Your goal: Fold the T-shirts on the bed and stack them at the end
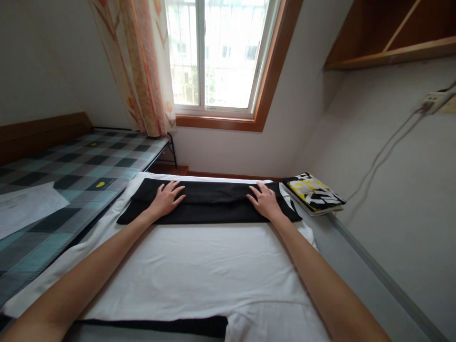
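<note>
- Folded black cloth [217, 213] lies on white cloth [213, 266], toward its far edge, long axis left to right.
- Left hand [166, 200] rests nearer its left end, right hand [266, 203] its right; both unclenched.

Daylight enters through the window [228, 57], whose panes glare nearly white and wash out the view beyond. The walls and upper corners sit in dim grey shade, darkest inside the wooden shelf [377, 28]. Soft shadows lie beneath the forearms. Wide-angle distortion stretches the edges; fine detail looks slightly soft, and the paper's print is illegible.
</note>
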### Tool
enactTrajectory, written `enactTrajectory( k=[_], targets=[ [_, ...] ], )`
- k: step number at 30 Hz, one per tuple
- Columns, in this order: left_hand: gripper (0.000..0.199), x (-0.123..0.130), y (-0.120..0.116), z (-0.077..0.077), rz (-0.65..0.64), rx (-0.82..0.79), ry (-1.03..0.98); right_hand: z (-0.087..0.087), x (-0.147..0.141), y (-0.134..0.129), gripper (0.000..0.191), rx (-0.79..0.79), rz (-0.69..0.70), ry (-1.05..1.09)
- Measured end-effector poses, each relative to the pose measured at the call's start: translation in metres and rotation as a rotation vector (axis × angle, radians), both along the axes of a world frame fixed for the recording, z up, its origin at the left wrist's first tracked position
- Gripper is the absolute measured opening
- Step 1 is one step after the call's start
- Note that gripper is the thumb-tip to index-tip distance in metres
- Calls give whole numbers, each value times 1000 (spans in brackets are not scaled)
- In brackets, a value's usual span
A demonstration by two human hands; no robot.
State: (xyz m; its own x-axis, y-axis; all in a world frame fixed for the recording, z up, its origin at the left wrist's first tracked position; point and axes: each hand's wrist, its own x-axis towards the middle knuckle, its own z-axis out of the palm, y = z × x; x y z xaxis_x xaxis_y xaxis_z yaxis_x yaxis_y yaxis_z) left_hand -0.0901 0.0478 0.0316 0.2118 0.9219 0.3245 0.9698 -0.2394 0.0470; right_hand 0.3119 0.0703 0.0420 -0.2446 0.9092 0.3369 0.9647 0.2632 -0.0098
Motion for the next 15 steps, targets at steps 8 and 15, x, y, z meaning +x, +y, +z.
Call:
enactTrajectory(
  k=[8,15],
  targets=[
    [58,-7,-10,-1,-43,-170,-62,-9,12,-12,64,-252,-48,-55],
    [44,-14,-9,-2,-289,17,-144,-13,54,-9,49,-110,-111,3]
  ],
)
